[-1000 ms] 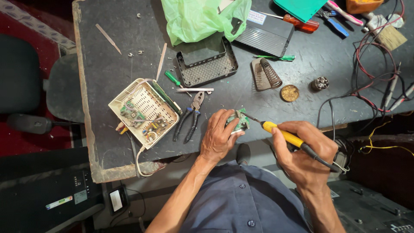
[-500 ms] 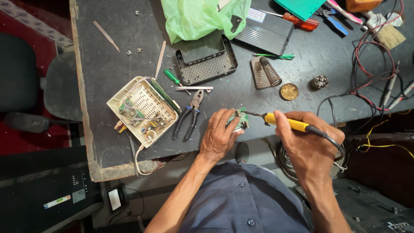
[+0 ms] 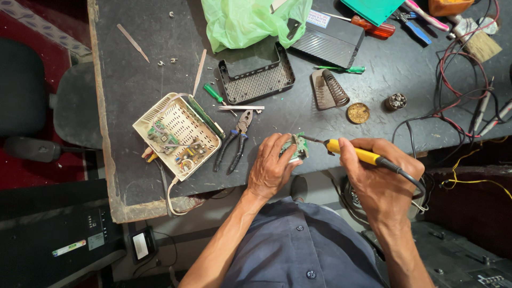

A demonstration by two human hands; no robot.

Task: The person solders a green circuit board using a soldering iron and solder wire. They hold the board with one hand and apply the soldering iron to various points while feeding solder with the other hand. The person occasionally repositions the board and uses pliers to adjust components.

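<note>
Left hand (image 3: pixel 272 168): grips a small board (image 3: pixel 295 146) at the worktop (image 3: pixel 133 85) edge.
Right hand (image 3: pixel 381 178): clasps a yellow iron (image 3: pixel 354 153), tip touching the board.
Pliers (image 3: pixel 234 141): just left of the left hand.

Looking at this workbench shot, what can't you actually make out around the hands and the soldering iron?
- Head view: small circuit board mostly covered by the left hand; solder joint too small.
- Soldering iron grip hidden in the right hand.
- Contents of the green plastic bag: cut off by the top edge.
</note>
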